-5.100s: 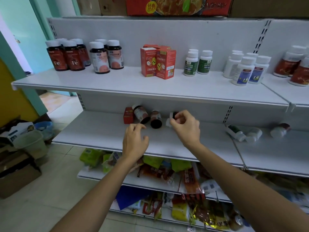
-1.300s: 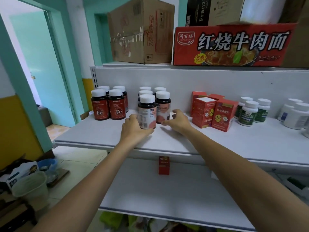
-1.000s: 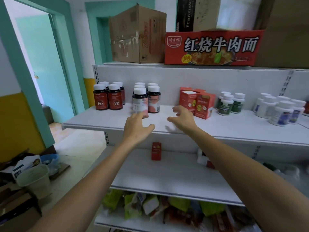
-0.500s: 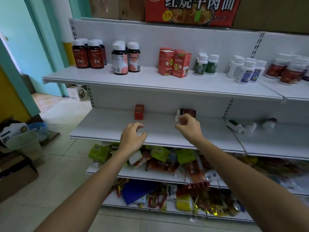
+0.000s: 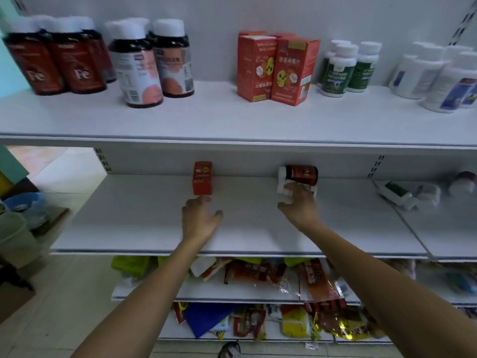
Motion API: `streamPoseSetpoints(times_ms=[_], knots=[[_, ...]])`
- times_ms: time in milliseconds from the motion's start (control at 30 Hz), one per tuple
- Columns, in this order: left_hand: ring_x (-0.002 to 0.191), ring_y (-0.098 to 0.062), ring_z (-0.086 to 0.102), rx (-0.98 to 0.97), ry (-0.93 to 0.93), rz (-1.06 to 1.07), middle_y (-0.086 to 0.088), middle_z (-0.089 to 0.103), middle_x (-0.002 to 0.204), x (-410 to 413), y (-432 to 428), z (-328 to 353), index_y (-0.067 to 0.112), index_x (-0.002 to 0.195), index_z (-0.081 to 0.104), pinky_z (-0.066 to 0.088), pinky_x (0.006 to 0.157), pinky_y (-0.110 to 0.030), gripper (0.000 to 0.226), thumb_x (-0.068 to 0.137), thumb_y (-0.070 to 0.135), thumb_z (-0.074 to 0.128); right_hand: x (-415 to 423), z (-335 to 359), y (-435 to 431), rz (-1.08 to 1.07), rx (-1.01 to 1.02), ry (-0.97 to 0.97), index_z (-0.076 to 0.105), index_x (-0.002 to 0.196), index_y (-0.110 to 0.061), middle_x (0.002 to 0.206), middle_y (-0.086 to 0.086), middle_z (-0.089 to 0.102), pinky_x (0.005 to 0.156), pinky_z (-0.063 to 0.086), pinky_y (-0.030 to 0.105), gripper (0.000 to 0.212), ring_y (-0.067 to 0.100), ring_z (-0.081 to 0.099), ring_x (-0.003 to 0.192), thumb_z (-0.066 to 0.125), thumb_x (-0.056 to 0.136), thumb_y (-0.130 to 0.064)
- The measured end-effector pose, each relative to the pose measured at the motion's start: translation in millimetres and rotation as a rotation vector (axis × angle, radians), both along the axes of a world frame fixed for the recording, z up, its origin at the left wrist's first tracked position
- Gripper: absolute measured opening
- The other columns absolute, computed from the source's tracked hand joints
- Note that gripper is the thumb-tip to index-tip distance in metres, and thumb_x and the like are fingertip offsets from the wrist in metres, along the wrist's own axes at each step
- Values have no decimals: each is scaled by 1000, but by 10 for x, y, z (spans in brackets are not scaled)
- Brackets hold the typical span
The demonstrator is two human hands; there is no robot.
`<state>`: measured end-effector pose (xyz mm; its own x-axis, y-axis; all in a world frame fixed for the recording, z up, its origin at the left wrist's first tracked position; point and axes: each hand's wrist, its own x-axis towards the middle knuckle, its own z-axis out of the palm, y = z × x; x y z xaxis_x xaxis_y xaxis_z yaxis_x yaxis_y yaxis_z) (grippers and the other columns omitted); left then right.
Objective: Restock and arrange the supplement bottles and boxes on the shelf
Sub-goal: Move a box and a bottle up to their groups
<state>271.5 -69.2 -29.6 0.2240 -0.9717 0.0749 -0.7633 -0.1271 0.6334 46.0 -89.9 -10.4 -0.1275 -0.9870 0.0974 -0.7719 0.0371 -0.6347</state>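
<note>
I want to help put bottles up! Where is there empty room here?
Middle shelf: bare left of the small red box, and between it and the lying Fe bottle. Top shelf: gap between pink-label bottles and red boxes. Snack shelves below: crowded.

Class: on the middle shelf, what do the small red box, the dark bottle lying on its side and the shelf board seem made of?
Small red box: likely printed cardboard, matt; flat faces, crisp folded edges.
Dark bottle: dark, faintly shiny body, plastic or glass, unclear; its white cap looks plastic.
Shelf board: probably white-painted metal; smooth even surface, thin front lip.
</note>
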Motion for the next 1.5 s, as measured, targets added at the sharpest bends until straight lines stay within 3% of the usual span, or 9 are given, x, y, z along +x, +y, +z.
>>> streamPoseSetpoints(times_ms=[133,300,500,700,933,1033,1167,1333,1500], knots=[[115,-32,45,-46,-20,169,-16,52,124,156,-518,-231,5,125,47,34,95,-36,66,76,47,67,-127,-232,-503,-140,-173,198,53,126,-5,139,17,43,99,35,44,59,37,42,124,68,68,-7],[124,-37,41,-72,131,244,-21,43,134,170,-1117,-362,5,139,33,38,100,-44,84,75,46,70,-351,-678,-804,-177,-16,282,42,138,-13,146,9,36,103,29,44,69,32,30,132,63,72,-5],[109,-36,55,-28,162,216,-18,54,119,175,-1243,-389,5,122,50,49,86,-41,64,76,46,69,-288,-713,-923,-166,-4,362,51,129,-15,133,13,44,94,31,41,54,34,32,124,65,77,-20],[92,-17,56,31,338,124,1,58,107,101,-738,-142,10,122,50,40,67,-15,59,72,25,77,-87,-597,-539,-112,62,177,51,129,-20,125,8,49,92,35,39,54,30,45,114,68,78,-28],[90,-14,52,-65,558,109,-5,60,112,-137,324,322,10,117,50,41,76,-22,54,72,18,78,-182,-19,484,-40,71,-265,63,98,-15,88,7,66,58,45,24,33,23,60,75,79,71,-24],[94,-16,54,-85,701,107,-2,56,110,-284,876,538,11,121,49,44,81,-25,56,73,17,78,-248,284,1050,18,48,-396,67,100,-14,85,3,65,61,45,18,31,18,59,78,79,72,-21],[96,-16,54,-118,776,32,-2,55,108,-491,1472,811,12,118,52,44,82,-26,53,73,11,78,-351,610,1636,84,61,-600,66,102,-15,94,5,68,78,52,34,30,24,64,91,77,74,-15],[97,-18,56,-149,807,-126,1,56,108,-688,1869,1128,24,108,53,52,80,-33,46,72,11,78,-492,977,2077,115,105,-717,63,107,-15,104,6,66,72,46,28,32,19,62,94,72,77,-9],[84,-18,61,-79,1091,-210,-4,58,104,-785,1903,1449,22,120,46,50,63,-30,41,84,22,65,-581,1236,2163,106,116,-762,62,113,-10,106,9,66,71,49,31,31,21,62,93,66,82,-11]])
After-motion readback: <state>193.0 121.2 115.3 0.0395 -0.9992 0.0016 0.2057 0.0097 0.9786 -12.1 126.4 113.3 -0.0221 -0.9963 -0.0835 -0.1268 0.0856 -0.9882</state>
